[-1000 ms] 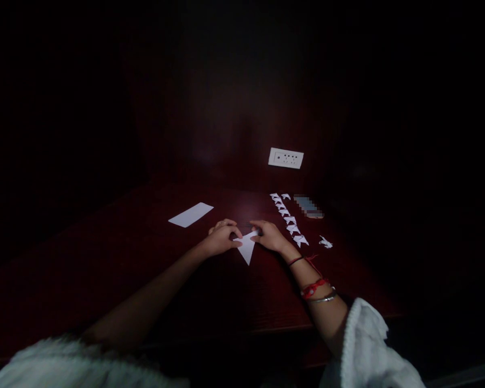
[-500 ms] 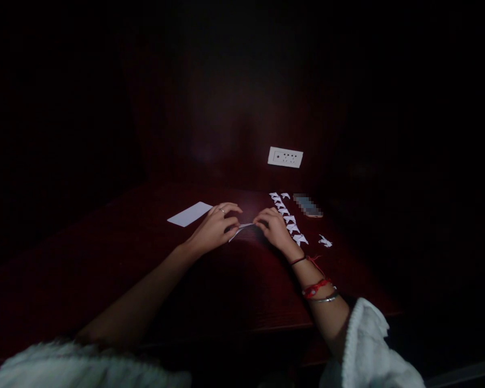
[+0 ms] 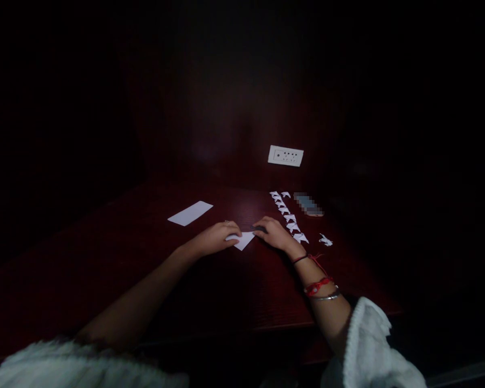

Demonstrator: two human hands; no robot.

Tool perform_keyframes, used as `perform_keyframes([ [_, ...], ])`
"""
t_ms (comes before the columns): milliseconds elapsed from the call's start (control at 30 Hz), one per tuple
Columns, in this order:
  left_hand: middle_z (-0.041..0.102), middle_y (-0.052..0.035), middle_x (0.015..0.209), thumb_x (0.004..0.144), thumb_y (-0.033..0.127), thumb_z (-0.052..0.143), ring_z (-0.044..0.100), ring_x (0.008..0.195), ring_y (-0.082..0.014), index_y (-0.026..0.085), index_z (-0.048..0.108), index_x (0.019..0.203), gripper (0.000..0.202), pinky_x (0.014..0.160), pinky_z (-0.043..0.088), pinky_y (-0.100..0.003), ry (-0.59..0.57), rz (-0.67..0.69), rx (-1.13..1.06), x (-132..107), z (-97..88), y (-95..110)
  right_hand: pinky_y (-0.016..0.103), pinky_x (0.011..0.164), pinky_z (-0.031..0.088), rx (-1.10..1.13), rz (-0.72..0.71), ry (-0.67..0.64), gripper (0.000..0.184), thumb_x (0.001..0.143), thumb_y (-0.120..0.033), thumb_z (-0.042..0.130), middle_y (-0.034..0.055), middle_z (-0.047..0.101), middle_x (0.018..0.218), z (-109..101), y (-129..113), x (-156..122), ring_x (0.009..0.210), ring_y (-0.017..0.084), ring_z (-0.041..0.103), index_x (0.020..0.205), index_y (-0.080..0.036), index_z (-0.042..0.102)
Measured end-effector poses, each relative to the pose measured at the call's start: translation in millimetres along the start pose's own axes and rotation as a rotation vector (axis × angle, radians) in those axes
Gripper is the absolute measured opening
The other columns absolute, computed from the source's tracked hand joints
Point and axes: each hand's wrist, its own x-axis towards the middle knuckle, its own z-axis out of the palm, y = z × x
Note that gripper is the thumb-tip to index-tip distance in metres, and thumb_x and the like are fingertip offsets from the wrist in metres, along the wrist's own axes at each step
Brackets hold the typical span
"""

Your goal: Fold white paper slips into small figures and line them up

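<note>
A small piece of white paper (image 3: 244,241), folded to a triangle with its point towards me, lies on the dark red table between my hands. My left hand (image 3: 218,237), with a ring on one finger, is closed on the triangle's left corner, thumb at the near side and fingers over the top. At the right corner, my right hand (image 3: 273,234) pinches the paper with bent fingertips. The fingers partly hide both corners. Just right of my right hand runs a row of small folded white paper pieces (image 3: 291,221).
A stack or sheet of white paper (image 3: 190,213) lies to the left. On the right are a phone (image 3: 308,205) with a blurred screen and a crumpled white scrap (image 3: 325,240). A socket plate (image 3: 285,156) is on the back wall. The surroundings are very dark.
The paper, seen nearly edge-on before, now shows as a flat triangle pointing towards me. My left hand has come down and nearer; my right hand has shifted slightly nearer.
</note>
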Motion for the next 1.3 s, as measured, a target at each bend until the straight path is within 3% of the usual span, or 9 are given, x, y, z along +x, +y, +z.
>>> perform_keyframes([
  [167,0.055,-0.0002,0.086,0.074,0.026,0.048,0.049,0.082,-0.0129,0.02,0.057,0.084,0.015,0.076,0.034,-0.024,-0.072,0.044,-0.059,0,4.2,-3,0.022,0.068,0.037,0.029,0.044,-0.08,0.016,0.067,-0.021,0.056,0.0035,0.056,0.08,4,1,0,0.075,0.011,0.05,0.082,-0.017,0.06],
  [333,0.053,0.0,0.084,0.071,0.024,0.051,0.051,0.075,-0.0115,0.019,0.055,0.085,0.015,0.07,0.037,-0.022,-0.008,-0.043,-0.112,0,7.7,-4,0.017,0.053,0.034,0.126,0.118,-0.183,0.013,0.066,-0.016,0.055,-0.0017,0.053,0.063,0,-3,-1,0.054,0.006,0.046,0.078,-0.015,0.059],
  [533,0.049,-0.001,0.089,0.067,0.026,0.054,0.053,0.069,-0.0101,0.019,0.052,0.096,0.03,0.069,0.039,-0.022,0.002,-0.149,-0.18,0,11.7,-7,0.018,0.059,0.035,0.131,0.061,-0.125,0.009,0.061,-0.012,0.058,0.0005,0.054,0.07,-1,-8,-1,0.064,0.008,0.047,0.07,-0.014,0.059],
  [800,0.046,-0.0034,0.094,0.064,0.028,0.057,0.054,0.069,-0.0105,0.017,0.053,0.096,0.034,0.063,0.041,-0.021,-0.064,-0.202,-0.296,-1,9.7,-4,0.016,0.053,0.033,0.235,0.082,-0.254,0.023,0.062,-0.01,0.056,-0.0019,0.052,0.065,-3,-8,-2,0.056,0.005,0.044,0.085,-0.012,0.057],
  [1067,0.049,-0.0021,0.087,0.066,0.025,0.054,0.049,0.069,-0.0107,0.017,0.057,0.089,0.024,0.064,0.039,-0.021,-0.049,-0.161,-0.18,1,8.3,2,0.016,0.058,0.034,0.15,-0.052,-0.195,0.02,0.065,-0.002,0.046,0.0005,0.056,0.069,-7,-13,-3,0.062,0.007,0.047,0.074,-0.013,0.06],
  [1200,0.05,-0.0019,0.085,0.065,0.024,0.056,0.047,0.078,-0.0136,0.017,0.059,0.079,0.016,0.07,0.036,-0.023,-0.025,-0.166,-0.125,2,7.3,4,0.019,0.064,0.035,0.076,-0.044,-0.147,0.016,0.063,-0.01,0.056,0.003,0.055,0.075,-7,-11,-2,0.069,0.009,0.047,0.078,-0.013,0.06],
  [1300,0.05,-0.002,0.088,0.066,0.023,0.055,0.046,0.084,-0.0145,0.018,0.06,0.072,0.01,0.075,0.035,-0.024,-0.027,-0.159,-0.115,2,7.3,5,0.02,0.065,0.035,0.04,0.007,-0.185,0.016,0.062,-0.017,0.06,0.0038,0.054,0.076,-8,-8,-2,0.071,0.011,0.047,0.077,-0.013,0.061],
])
